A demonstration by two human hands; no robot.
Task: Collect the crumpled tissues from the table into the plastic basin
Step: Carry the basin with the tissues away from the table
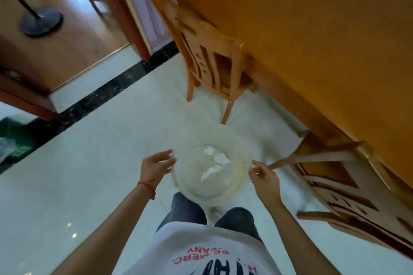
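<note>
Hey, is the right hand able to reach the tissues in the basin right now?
Probably yes: the right hand is at the rim of the basin, which is open on top, and nothing covers the tissues.

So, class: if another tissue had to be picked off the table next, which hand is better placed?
Probably the right hand: it is at the plastic basin's rim on the side nearest the table. The left hand is on the far side, toward open floor.

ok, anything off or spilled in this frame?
Nothing spilled. Three crumpled tissues lie inside the plastic basin, flanked by the left hand and right hand at its rim. The table shows no tissues. Only motion blur.
</note>
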